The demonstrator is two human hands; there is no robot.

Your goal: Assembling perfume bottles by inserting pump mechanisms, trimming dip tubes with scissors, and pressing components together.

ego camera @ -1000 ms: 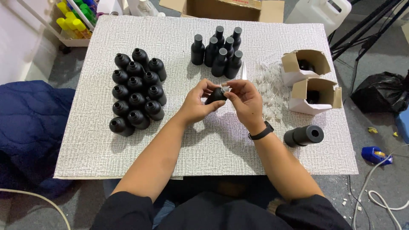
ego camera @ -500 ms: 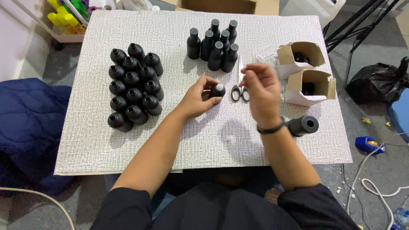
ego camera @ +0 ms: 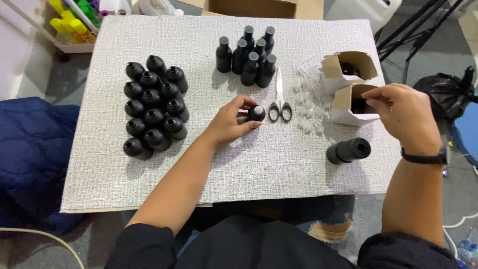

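Black plastic bottle (ego camera: 256,113) is held upright near the middle of the desk (ego camera: 199,164), which carries a white textured cover. The left hand (ego camera: 230,121) is curled around the bottle, fingers closed on its side, the bottle's pale top facing up. Scissors (ego camera: 280,102) lie just beside the bottle to its right, handles toward the person.

The right hand (ego camera: 403,114) hangs over the nearer of two small cardboard boxes (ego camera: 356,102), thumb and forefinger pinched together at the box's open top. Whether anything sits between those fingertips cannot be told. A dark wristband sits on that wrist. The second box (ego camera: 348,69) stands just behind the first, also open.

Clear small caps (ego camera: 308,102) lie scattered between the scissors and the boxes. A black tube (ego camera: 348,150) lies on its side near the desk's right front. A cluster of uncapped black bottles (ego camera: 154,107) stands at the left, well apart from the hands. A smaller group of capped bottles (ego camera: 249,55) stands at the far middle.
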